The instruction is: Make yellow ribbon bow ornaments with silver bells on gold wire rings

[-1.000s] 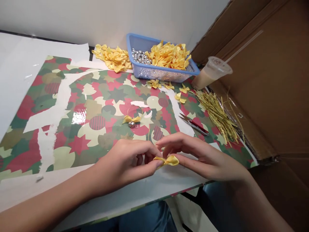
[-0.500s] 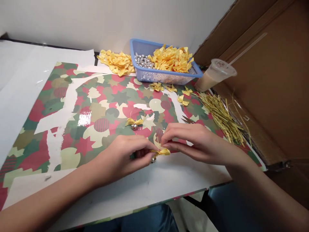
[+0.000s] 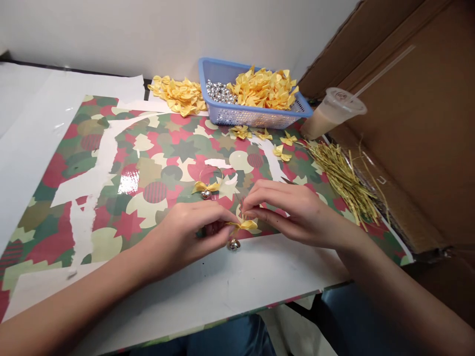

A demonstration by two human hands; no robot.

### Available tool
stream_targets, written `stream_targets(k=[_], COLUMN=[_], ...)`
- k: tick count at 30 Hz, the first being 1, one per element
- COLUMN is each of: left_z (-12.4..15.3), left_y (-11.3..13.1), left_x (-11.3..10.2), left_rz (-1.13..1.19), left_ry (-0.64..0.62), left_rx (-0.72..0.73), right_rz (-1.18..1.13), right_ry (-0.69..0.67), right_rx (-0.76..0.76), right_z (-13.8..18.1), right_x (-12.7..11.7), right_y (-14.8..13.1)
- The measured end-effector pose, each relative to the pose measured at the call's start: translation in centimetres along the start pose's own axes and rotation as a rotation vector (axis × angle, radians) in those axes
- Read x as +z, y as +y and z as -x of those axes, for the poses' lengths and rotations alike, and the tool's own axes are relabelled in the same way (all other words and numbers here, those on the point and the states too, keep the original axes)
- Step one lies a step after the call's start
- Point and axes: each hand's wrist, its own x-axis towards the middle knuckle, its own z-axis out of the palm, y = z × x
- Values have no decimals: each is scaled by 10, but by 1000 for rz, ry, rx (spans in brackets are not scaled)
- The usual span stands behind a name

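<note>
My left hand (image 3: 202,230) pinches one side of a yellow ribbon bow (image 3: 248,225) between thumb and fingers. Just below the bow hangs a small silver bell (image 3: 233,244). Thumb and fingertips of my right hand (image 3: 282,207) are closed on a thin gold wire (image 3: 242,210) that rises from the middle of the bow. Beyond my left hand, a second yellow bow (image 3: 206,187) lies on the table with its own silver bell (image 3: 206,195) and a loop of wire. A dark pointed tool (image 3: 287,181) shows partly behind my right hand.
A blue basket (image 3: 260,118) holds silver bells and many yellow bows. Beside it lies a heap of yellow bows (image 3: 178,96). Several loose bows (image 3: 282,153) sit before it. To the right are a lidded cup (image 3: 330,116) with a straw, gold wire strips (image 3: 341,183) and cardboard (image 3: 419,123).
Both hands have shifted slightly left and up with the bow. The bell now shows more fully beneath it, and my right fingertips have moved up along the wire.
</note>
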Motion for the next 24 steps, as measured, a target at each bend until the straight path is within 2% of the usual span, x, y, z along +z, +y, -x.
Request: stream_targets(k=[10, 18, 20, 23, 24], left_z=[-1, 1, 0, -1, -1], left_y=[0, 0, 1, 2, 3], left_x=[-1, 0, -1, -2, -2], left_rz=[-33, 26, 105, 267, 317], left_ry=[6, 35, 17, -3, -9], left_rx=[-2, -89, -175, -348, -390], right_rz=[95, 75, 97, 114, 90], right_ry=[71, 45, 202, 602, 650], right_rx=[-40, 4, 64, 273, 330], right_z=[-2, 2, 4, 8, 9], right_x=[5, 7, 11, 20, 24], right_y=[-1, -2, -6, -22, -28])
